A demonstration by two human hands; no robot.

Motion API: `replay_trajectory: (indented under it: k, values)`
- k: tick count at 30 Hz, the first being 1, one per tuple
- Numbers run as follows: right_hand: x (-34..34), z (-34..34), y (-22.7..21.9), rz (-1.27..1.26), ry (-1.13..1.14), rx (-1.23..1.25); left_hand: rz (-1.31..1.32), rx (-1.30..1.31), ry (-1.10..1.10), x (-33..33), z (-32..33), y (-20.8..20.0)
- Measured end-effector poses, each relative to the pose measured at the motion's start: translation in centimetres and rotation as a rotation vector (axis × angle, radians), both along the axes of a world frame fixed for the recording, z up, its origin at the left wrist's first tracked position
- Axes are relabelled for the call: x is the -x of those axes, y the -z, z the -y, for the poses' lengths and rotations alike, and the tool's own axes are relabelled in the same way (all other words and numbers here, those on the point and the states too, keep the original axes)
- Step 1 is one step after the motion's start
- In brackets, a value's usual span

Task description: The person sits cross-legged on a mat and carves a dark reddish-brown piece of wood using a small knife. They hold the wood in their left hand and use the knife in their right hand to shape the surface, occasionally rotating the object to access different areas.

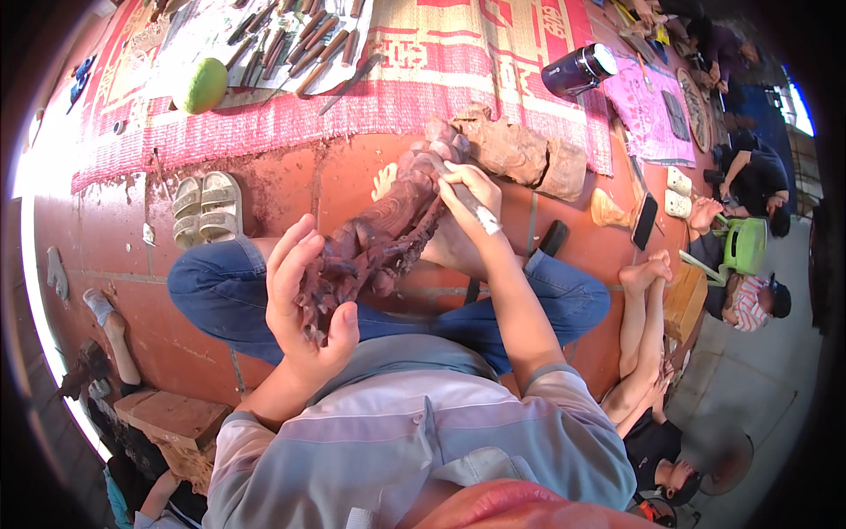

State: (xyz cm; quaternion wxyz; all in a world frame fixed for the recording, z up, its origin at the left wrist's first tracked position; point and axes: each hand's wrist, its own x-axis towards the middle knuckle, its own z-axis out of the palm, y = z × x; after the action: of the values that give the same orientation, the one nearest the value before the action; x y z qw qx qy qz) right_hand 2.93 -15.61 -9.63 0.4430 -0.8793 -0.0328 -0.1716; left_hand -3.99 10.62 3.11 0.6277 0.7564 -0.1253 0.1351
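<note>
A reddish-brown wood carving (385, 216) with rounded and gnarled relief slants across my crossed legs, its upper end away from me. My right hand (473, 191) closes around a slim carving tool (486, 217) with a whitish rear end. The tool's greyish front part lies against or just over the carving's upper right side; its tip is hard to make out. Beside the carving's near end, my left hand (295, 295) is raised with fingers stretched and thumb apart, holding nothing. Whether its palm touches the wood I cannot tell.
A woven mat (405, 97) ahead bears many carving tools (304, 53), a green fruit (201, 86) and a dark flask (577, 70). Rough wood blocks (520, 154) lie beyond the carving. Sandals (208, 210) sit at left, a phone (645, 220) at right. Other people sit around.
</note>
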Motion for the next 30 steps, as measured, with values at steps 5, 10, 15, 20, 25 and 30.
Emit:
replay_trajectory:
  k: [5, 10, 15, 20, 25, 30]
  values:
    - [0.1, 0.6, 0.0, -0.031, 0.011, 0.051, -0.014, -0.006, -0.005, -0.1, -0.1, -0.2]
    - [-0.7, -0.1, -1.1, 0.004, -0.013, -0.003, -0.017, 0.007, -0.001, -0.1, 0.2, -0.2]
    - [-0.5, 1.1, 1.0, 0.14, -0.041, -0.029, -0.03, 0.004, -0.036, 0.1, 0.4, -0.3]
    - [-0.9, 1.1, -0.6, -0.039, 0.014, -0.186, -0.08, -0.028, 0.003, 0.4, 1.0, -0.7]
    - [0.7, 1.3, 0.6, -0.057, -0.001, -0.236, -0.076, -0.043, -0.003, 0.4, 0.6, -0.5]
    - [0.1, 0.2, -0.4, -0.049, 0.017, -0.222, -0.082, -0.022, -0.008, 0.3, 0.3, -0.5]
